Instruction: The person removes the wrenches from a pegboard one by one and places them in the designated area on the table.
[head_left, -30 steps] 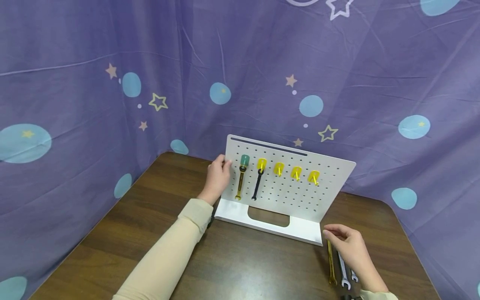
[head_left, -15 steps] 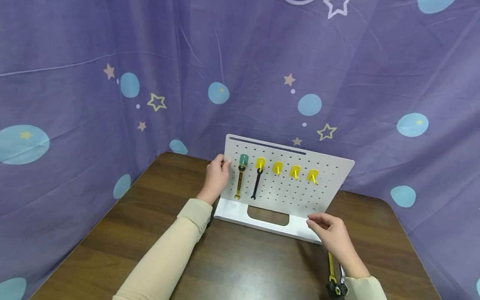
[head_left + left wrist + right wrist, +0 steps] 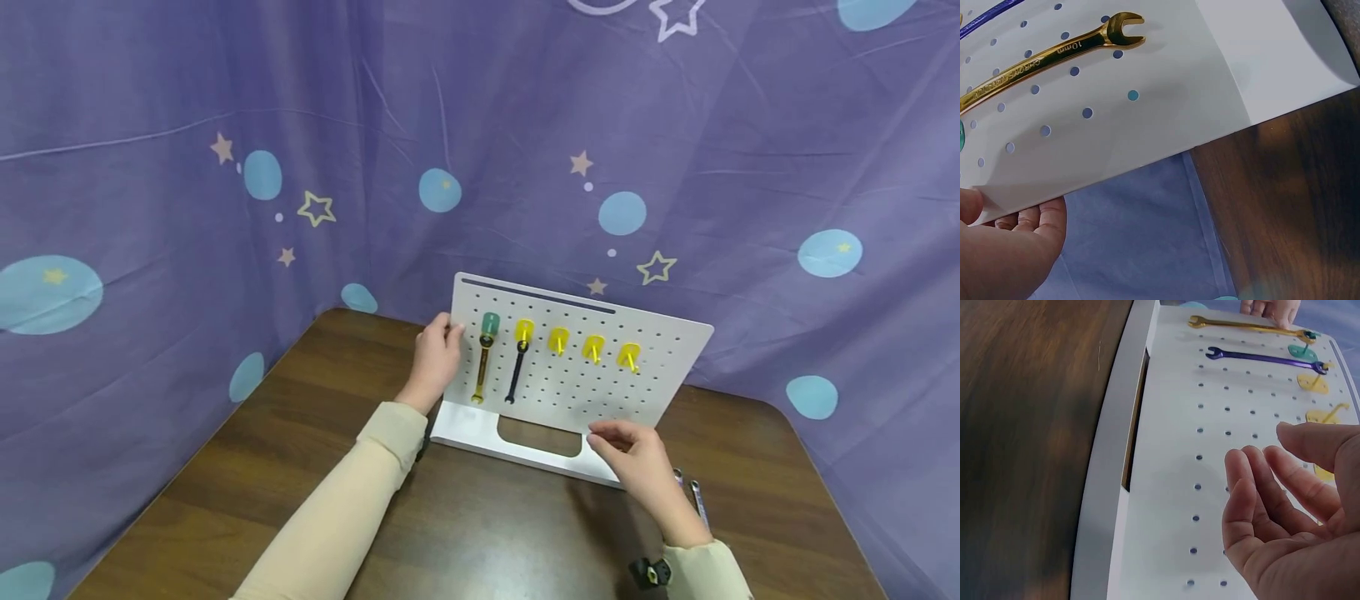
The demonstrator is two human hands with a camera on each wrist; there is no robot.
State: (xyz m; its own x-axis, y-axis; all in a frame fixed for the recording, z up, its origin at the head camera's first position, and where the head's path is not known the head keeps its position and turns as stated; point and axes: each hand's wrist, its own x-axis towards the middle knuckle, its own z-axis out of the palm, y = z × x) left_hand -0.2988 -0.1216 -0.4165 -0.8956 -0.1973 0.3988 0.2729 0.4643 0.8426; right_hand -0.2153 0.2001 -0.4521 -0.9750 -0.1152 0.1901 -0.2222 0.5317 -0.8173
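A white pegboard stand (image 3: 660, 346) stands upright on the table, leaning slightly back. My left hand (image 3: 435, 360) grips its left edge, thumb on the front and fingers behind. A gold wrench (image 3: 1041, 64) marked 10mm hangs from the green hook (image 3: 491, 323). Beside it a dark purple wrench (image 3: 1263, 359) hangs from a yellow hook (image 3: 524, 328). My right hand (image 3: 637, 467) hovers in front of the board's lower right part, fingers loosely curved and thumb apart. Nothing shows between its fingers in the right wrist view (image 3: 1291, 512).
Three bare yellow hooks continue the row, the last one (image 3: 629, 357) farthest right. Silver wrenches, one with its shaft (image 3: 699, 502) showing, lie on the wooden table (image 3: 465, 533) behind my right forearm. A purple curtain (image 3: 510, 108) hangs behind.
My right hand has moved left from above the loose wrenches to in front of the board. The gold wrench on the table is now out of sight. My left hand keeps its grip.
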